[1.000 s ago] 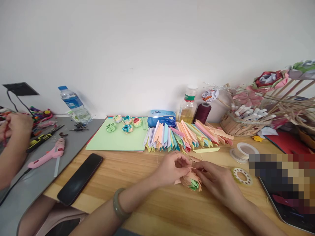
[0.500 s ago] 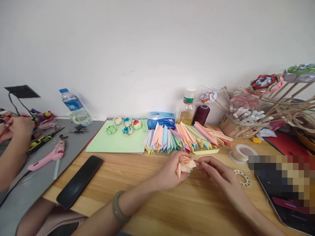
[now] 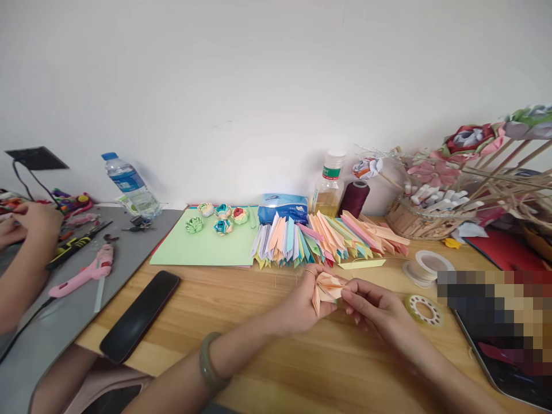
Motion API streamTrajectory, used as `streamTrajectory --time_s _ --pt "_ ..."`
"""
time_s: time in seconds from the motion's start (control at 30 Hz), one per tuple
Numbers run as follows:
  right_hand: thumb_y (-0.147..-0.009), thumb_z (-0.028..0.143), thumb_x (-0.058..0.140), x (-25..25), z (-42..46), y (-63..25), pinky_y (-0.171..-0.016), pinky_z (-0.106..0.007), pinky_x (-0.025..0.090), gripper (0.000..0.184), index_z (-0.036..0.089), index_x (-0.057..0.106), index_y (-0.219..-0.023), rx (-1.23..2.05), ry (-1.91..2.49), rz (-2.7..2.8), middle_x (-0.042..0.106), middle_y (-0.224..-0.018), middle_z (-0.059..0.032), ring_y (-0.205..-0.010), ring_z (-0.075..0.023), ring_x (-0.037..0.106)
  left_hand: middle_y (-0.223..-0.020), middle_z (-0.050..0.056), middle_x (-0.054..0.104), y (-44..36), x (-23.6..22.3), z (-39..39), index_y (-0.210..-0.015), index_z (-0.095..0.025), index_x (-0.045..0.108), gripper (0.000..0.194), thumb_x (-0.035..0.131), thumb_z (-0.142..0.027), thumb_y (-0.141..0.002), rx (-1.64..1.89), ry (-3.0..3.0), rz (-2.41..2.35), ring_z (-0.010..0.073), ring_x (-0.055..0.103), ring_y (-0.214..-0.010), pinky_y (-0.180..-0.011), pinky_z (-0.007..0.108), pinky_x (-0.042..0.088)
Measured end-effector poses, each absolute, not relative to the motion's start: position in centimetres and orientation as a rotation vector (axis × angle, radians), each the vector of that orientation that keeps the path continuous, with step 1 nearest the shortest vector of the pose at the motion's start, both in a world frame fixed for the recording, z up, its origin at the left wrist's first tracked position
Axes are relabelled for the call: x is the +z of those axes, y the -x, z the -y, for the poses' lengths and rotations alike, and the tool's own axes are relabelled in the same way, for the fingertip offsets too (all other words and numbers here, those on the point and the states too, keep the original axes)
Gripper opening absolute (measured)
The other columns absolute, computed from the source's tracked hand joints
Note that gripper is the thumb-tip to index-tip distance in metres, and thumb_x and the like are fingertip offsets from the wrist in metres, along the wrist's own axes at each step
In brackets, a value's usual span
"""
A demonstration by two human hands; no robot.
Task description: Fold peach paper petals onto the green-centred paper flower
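Observation:
Above the wooden table, my left hand [image 3: 304, 302] is closed around a bunch of folded peach paper petals [image 3: 328, 287]. My right hand [image 3: 375, 302] pinches the right-hand edge of the same petals, its fingertips meeting the paper. Just behind the hands lies a row of folded paper pieces [image 3: 284, 244] in white, peach, blue, yellow and pink. A roll of tape [image 3: 425, 310] is right of my right hand, with a white spool [image 3: 431, 267] behind it. Several small paper flowers [image 3: 223, 227] rest on a stack of green paper [image 3: 181, 250] at the back left.
A black phone [image 3: 140, 316] lies at front left, near a pink glue gun [image 3: 86, 273]. A tablet [image 3: 487, 345] is at right. Behind stand a bottle [image 3: 330, 187], maroon thread [image 3: 354, 198] and a basket [image 3: 420, 224]. Another person's hand [image 3: 41, 230] works at far left.
My right hand has moved slightly left, and its fingers have closed onto the edge of the peach petals. My left hand keeps its hold. The view has shifted a little.

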State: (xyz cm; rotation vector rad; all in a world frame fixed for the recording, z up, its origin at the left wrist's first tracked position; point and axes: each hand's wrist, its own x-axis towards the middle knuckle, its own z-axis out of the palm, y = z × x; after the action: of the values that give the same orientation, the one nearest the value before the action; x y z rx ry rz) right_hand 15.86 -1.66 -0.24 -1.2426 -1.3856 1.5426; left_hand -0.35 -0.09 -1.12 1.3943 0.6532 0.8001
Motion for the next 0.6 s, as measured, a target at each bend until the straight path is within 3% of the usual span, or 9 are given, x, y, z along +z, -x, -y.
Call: streamTrajectory --time_s 0.23,0.6 --pt "-0.073 0.046 0.056 -0.56 1.65 -15.67 -0.042 -0.020 0.026 0.031 0.017 0.052 -0.064 1.510 1.247 1.408 0.047 -0.056 0.0036 -0.046 -0.0071 0.038 -0.090 0.001 0.045 0.41 -0.61 -0.02 -0.092 -0.020 0.033 0.049 0.070 -0.027 -0.060 0.807 -1.155 -0.610 0.0118 0.046 -0.081 -0.074 0.025 0.034" --pt "-0.075 0.046 0.053 -0.21 1.99 -15.57 -0.042 -0.020 0.024 0.031 0.017 0.049 -0.063 1.470 1.271 1.451 0.041 -0.053 0.0052 -0.046 -0.0074 0.033 -0.078 -0.004 0.053 0.03 -0.58 0.19 -0.086 -0.018 0.043 0.051 0.071 -0.005 -0.046 0.844 -0.723 -0.566 0.0077 0.049 -0.071 -0.063 0.020 0.034"
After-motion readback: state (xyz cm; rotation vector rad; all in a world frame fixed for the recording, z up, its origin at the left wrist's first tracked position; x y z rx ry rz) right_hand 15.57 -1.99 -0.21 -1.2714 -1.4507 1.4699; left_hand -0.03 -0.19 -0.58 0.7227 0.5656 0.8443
